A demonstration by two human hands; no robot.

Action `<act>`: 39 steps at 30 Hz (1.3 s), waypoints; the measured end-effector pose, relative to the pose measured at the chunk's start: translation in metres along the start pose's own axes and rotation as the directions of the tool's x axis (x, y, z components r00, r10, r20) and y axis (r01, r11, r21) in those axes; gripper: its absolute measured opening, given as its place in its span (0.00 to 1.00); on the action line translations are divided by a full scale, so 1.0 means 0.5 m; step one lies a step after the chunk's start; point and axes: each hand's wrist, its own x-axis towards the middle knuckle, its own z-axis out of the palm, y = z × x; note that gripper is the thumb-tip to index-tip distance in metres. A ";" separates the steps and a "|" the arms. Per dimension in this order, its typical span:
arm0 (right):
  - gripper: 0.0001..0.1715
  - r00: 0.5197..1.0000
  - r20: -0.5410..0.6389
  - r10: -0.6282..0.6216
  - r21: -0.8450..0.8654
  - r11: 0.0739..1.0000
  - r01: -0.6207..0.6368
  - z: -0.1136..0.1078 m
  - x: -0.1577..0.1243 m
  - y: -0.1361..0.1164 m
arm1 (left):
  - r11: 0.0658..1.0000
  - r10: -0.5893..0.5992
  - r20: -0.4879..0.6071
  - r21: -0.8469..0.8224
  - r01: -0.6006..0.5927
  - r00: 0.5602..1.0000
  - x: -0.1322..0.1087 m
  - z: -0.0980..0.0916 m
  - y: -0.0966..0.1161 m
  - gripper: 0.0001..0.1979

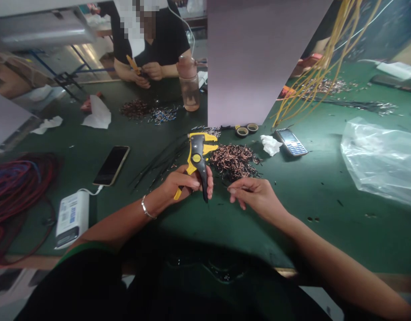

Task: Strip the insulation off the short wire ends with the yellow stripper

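My left hand (187, 183) is wrapped round the handles of a yellow and black wire stripper (198, 156). The tool stands with its jaws up and apart, pointing right. A heap of short black wires with bare copper ends (235, 161) lies just right of the stripper. Below that heap my right hand (250, 194) is closed in a pinch of thumb and forefinger. What sits between those fingertips is too small to make out. Long black wires (160, 162) stretch over the table to the left of the stripper.
On the green table (326, 249) lie a smartphone (112, 166), a white power bank (72, 218), red cable coils (21, 196), a keypad phone (291, 142), tape rolls (247, 129) and a plastic bag (382, 160). A pale panel (252, 58) rises ahead. Across sits a co-worker (152, 53) holding a tool.
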 end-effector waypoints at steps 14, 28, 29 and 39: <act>0.12 0.969 -0.235 -0.073 -0.098 0.994 0.051 -0.022 0.007 -0.001 | 0.994 0.004 0.035 0.113 -0.008 0.999 0.007 -0.006 0.001 0.24; 0.08 0.895 -0.184 -0.407 -0.483 0.830 0.278 0.009 -0.030 -0.007 | 0.986 -0.097 0.093 0.145 0.083 0.991 0.006 -0.005 -0.035 0.26; 0.08 0.877 -0.177 -0.446 -0.534 0.792 0.295 0.010 -0.032 -0.007 | 0.984 -0.101 0.091 0.155 0.086 0.991 0.006 -0.001 -0.037 0.26; 0.11 0.692 -0.042 -0.721 -0.733 0.493 0.469 0.020 -0.037 -0.001 | 0.954 -0.136 0.035 0.276 0.121 0.990 0.002 0.037 -0.034 0.22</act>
